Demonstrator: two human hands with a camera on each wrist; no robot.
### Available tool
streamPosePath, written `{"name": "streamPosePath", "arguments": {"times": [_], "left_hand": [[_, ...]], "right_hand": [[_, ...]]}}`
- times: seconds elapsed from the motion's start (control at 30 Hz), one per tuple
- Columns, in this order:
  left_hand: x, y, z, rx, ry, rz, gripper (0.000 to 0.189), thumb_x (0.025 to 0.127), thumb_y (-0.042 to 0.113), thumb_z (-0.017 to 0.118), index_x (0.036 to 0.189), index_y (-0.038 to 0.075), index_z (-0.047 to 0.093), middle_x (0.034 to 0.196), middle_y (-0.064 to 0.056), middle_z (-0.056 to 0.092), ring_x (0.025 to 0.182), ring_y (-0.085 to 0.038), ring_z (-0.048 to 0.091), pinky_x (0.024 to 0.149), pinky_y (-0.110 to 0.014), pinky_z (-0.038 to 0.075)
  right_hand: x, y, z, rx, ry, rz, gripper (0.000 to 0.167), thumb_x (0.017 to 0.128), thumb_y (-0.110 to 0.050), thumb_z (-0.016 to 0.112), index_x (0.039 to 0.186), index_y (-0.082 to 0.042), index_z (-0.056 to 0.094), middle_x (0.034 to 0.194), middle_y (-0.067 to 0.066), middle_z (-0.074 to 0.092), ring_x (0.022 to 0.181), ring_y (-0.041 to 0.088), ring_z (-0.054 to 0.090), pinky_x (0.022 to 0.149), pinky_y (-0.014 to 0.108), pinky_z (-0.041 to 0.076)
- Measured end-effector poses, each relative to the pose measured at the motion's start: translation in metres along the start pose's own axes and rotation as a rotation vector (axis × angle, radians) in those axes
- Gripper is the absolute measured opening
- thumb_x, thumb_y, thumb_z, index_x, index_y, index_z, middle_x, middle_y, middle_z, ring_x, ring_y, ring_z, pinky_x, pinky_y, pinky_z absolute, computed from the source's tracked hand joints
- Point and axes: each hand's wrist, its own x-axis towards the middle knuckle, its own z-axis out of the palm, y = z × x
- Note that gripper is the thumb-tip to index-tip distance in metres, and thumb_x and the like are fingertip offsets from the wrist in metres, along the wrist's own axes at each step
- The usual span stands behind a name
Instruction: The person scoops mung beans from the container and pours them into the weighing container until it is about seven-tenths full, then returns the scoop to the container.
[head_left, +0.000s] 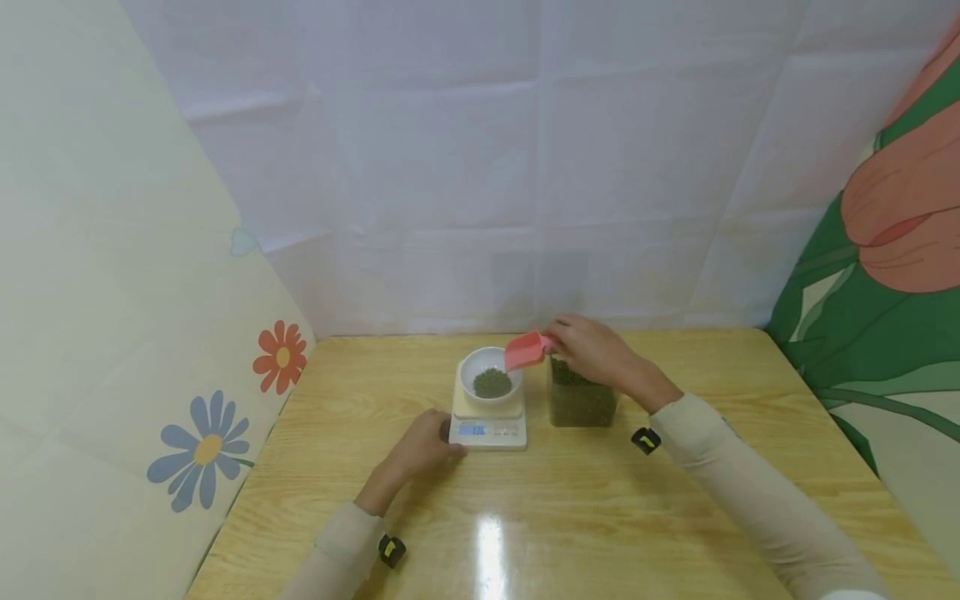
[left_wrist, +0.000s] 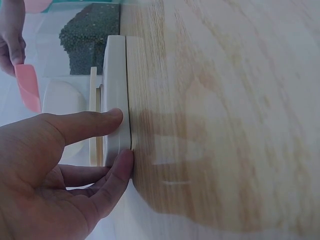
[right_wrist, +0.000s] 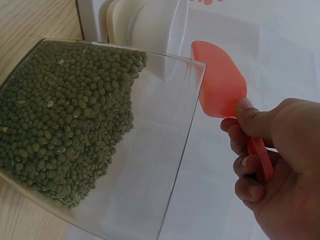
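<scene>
A white kitchen scale [head_left: 510, 442] with a lit display stands on the wooden table, and a white bowl [head_left: 472, 364] sits on its platform. Green mung beans [head_left: 492, 384] lie in a small heap inside the bowl. With thumb and fingers, my left hand [head_left: 422, 446] holds the scale's front left corner. My right hand [head_left: 592, 348] grips the handle of a pink scoop [right_wrist: 217, 82], thumb laid along it, above a clear container. The scoop's lip overlaps the bowl's right rim in the head view; no beans show in it.
The clear square container [head_left: 583, 408] of mung beans stands just right of the scale. Behind the table hangs a white cloth backdrop [head_left: 435, 167]. Flower-printed panels [head_left: 885, 358] border both sides. Black bands sit at both wrists.
</scene>
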Motion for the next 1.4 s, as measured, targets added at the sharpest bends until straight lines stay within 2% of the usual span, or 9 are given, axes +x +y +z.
{"name": "streamPosePath", "arguments": {"times": [0.63, 0.93, 1.4], "left_hand": [[0.0, -0.001, 0.002, -0.004, 0.006, -0.006, 0.037, 0.082, 0.01, 0.088, 0.114, -0.002, 0.074, 0.098, -0.008, 0.066, 0.09, -0.02, 0.058, 0.087, -0.042, 0.059], [-0.001, -0.002, 0.001, -0.009, -0.002, -0.01, 0.038, 0.083, 0.011, 0.087, 0.117, -0.002, 0.074, 0.102, -0.008, 0.068, 0.092, -0.02, 0.06, 0.092, -0.045, 0.06], [0.0, -0.002, 0.001, -0.014, -0.006, 0.015, 0.034, 0.083, 0.009, 0.087, 0.113, -0.001, 0.075, 0.101, -0.009, 0.071, 0.088, -0.018, 0.063, 0.087, -0.041, 0.061]], "right_hand": [[-0.006, 0.001, -0.003, 0.007, 0.007, 0.026, 0.026, 0.104, -0.019, 0.069, 0.122, 0.0, 0.072, 0.112, 0.015, 0.074, 0.102, 0.031, 0.071, 0.092, 0.048, 0.062], [-0.011, 0.003, -0.009, 0.004, 0.024, 0.029, 0.026, 0.103, -0.018, 0.069, 0.122, 0.0, 0.071, 0.112, 0.015, 0.074, 0.101, 0.031, 0.071, 0.092, 0.049, 0.062], [-0.02, 0.012, -0.023, -0.016, 0.028, 0.065, 0.029, 0.103, -0.02, 0.069, 0.122, 0.002, 0.071, 0.114, 0.018, 0.074, 0.105, 0.034, 0.071, 0.095, 0.052, 0.061]]}}
